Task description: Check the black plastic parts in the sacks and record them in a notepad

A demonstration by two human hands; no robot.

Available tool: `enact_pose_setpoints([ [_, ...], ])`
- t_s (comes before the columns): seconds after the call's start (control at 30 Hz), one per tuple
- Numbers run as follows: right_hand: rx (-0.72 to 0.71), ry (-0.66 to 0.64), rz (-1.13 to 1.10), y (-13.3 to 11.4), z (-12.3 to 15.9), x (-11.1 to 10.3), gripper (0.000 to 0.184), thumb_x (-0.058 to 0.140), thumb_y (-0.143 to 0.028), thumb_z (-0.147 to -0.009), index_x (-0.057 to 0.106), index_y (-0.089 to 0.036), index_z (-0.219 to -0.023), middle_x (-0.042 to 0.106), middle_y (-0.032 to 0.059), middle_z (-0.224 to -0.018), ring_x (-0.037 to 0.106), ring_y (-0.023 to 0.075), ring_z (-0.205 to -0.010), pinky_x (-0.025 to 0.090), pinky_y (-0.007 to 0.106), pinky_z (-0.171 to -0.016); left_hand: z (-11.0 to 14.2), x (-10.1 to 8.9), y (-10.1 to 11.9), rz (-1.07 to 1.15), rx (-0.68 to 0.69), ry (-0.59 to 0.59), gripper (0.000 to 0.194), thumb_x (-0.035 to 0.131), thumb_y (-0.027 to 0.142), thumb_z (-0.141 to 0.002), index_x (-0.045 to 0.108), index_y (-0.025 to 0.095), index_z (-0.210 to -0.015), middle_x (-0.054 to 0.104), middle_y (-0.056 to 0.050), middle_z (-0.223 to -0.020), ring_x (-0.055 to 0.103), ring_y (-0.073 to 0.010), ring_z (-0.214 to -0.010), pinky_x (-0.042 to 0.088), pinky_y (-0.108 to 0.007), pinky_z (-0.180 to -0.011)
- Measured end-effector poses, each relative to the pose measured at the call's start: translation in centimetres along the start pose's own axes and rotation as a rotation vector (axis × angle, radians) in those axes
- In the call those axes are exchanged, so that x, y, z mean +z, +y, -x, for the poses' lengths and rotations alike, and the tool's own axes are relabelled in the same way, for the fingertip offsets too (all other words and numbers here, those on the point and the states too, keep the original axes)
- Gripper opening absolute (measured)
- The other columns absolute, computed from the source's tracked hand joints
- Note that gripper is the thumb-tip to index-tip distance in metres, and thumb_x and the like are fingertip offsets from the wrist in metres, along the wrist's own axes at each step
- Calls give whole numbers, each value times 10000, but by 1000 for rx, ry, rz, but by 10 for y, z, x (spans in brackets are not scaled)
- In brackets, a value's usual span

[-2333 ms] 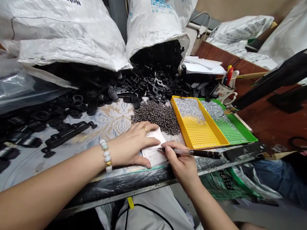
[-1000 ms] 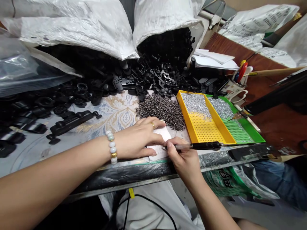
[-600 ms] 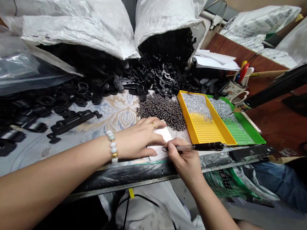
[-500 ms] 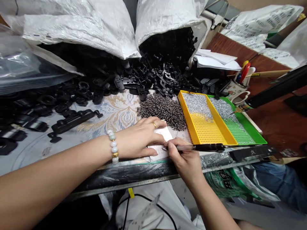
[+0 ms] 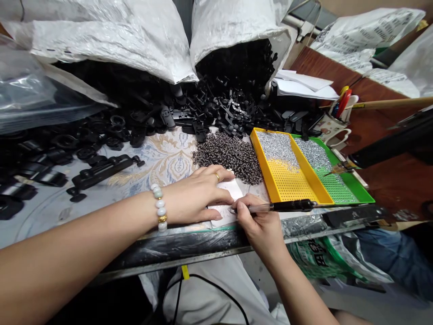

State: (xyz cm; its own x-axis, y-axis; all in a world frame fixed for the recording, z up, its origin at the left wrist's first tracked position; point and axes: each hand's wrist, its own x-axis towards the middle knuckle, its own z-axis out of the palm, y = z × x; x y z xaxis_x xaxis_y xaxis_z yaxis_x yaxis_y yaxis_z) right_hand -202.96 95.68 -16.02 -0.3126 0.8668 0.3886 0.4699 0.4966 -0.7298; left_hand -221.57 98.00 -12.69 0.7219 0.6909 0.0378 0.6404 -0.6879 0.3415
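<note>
My left hand (image 5: 196,196), with a ring and a bead bracelet, lies flat with fingers stretched over a small white paper slip (image 5: 230,198) at the table's near edge. My right hand (image 5: 259,225) pinches a black pen (image 5: 287,206), its tip resting on the slip. Just beyond the slip lies a heap of small dark metal rings (image 5: 228,155).
A yellow tray (image 5: 287,180) and a green tray (image 5: 352,189) hold small silver parts at the right. Black plastic parts (image 5: 223,108) spill from white sacks (image 5: 233,25) at the back and left. A mug of pens (image 5: 333,124) stands behind the trays. A dark tool (image 5: 389,146) reaches in from the right.
Both hands stay on the slip; the pen shifts only slightly. The dark tool at the right has dipped lower over the green tray. The view has shifted a little.
</note>
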Motion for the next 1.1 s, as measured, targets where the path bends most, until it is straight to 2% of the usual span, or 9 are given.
enact_pose_setpoints([
  [0.47,46,3,-69,2,1,-2,225,452,-210,-819,570,-155,-635,571,1,-595,543,110,-587,409,216,-571,0,-1,0,2,4,-6,282,569,315,-779,592,315,-1060,345,-73,-1355,268,-273,-1257,294,-469,-1000],
  [0.9,44,-45,-30,0,1,-2,222,436,-216,-824,548,-163,-641,562,3,-616,539,113,-604,406,230,-591,0,-2,1,15,8,3,280,571,318,-776,596,322,-1055,366,-73,-1337,293,-273,-1237,317,-478,-978],
  [1.1,17,-37,-25,1,1,-2,250,433,-213,-818,538,-156,-598,532,-3,-561,509,106,-548,386,231,-553,1,-3,1,19,10,7,274,573,319,-776,604,315,-1048,367,-70,-1333,295,-279,-1235,310,-476,-989],
])
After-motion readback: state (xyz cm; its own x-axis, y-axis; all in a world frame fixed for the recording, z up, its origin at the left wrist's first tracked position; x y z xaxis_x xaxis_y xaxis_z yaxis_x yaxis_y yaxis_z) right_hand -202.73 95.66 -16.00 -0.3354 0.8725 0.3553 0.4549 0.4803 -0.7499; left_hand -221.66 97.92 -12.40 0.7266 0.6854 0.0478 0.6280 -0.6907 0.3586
